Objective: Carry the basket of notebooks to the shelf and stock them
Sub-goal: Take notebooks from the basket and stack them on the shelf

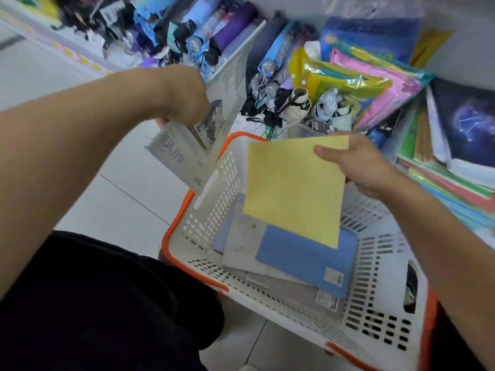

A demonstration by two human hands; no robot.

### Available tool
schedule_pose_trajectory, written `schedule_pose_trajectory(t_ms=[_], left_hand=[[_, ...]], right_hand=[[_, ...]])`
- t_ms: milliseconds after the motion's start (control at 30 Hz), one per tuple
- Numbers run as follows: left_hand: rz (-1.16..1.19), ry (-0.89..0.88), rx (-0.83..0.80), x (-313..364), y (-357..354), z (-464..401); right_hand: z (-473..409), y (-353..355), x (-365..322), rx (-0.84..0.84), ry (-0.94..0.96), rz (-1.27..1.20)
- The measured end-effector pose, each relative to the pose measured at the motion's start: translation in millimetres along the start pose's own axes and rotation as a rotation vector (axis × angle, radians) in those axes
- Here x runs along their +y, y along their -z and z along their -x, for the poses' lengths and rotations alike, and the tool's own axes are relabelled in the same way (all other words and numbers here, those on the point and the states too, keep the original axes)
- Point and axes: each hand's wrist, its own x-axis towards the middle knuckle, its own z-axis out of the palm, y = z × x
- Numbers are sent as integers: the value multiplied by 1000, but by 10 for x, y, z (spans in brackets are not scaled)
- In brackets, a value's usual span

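Note:
A white plastic basket [211, 210] with an orange rim sits low in front of me, by the shelf. Inside lie a blue notebook [308, 261] and grey notebooks [241, 250]. My right hand [359, 164] pinches a yellow notebook [292, 188] by its upper right corner and holds it above the basket. My left hand [184, 97] grips a pale grey notebook [182, 153] with printed characters, held to the left of the basket over the floor.
The shelf [468, 57] behind the basket carries folded umbrellas [270, 65], colourful plastic packets [356, 84] and, at right, a stack of notebooks [460, 145]. A white divider [233, 73] splits the umbrella bins. White tiled floor [112, 183] lies at left. My dark-clothed knee [107, 303] is at lower left.

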Motion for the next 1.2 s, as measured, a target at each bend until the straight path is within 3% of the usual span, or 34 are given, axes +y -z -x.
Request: schedule_pose_trajectory(t_ms=[67,133,267,400,533,700,800,900,1033,1133,1200], left_hand=[[4,-47,-10,-40,26,48],[170,-31,-62,-99,74,84],[844,-23,-214,-179,354,336],[1547,-230,-421,-13,519,623],[1910,-250,-349,501,868,898],[1951,-335,-155,976,1300,1093],[1931,-389,7,1194,1662,1070],[1867,-555,73,1553,2173,892],[1665,-768,9,2281,2655,619],[1474,-741,83,2783,2605,432],[1428,-673,76,2973,2589,196]], right_hand=[[220,366,-559,110,159,-85],[484,647,-1030,216,276,-266],[668,949,-1446,336,370,-523],[664,700,-1505,338,227,-680],[866,723,-1662,402,328,-588],[1035,1167,-1855,342,261,-602],[1108,1400,-2055,302,361,-712],[1168,1649,-2149,558,527,-744],[1017,2126,-2138,950,646,-727],[794,2473,-2118,1048,605,-655],[636,2634,-2070,987,549,-628]])
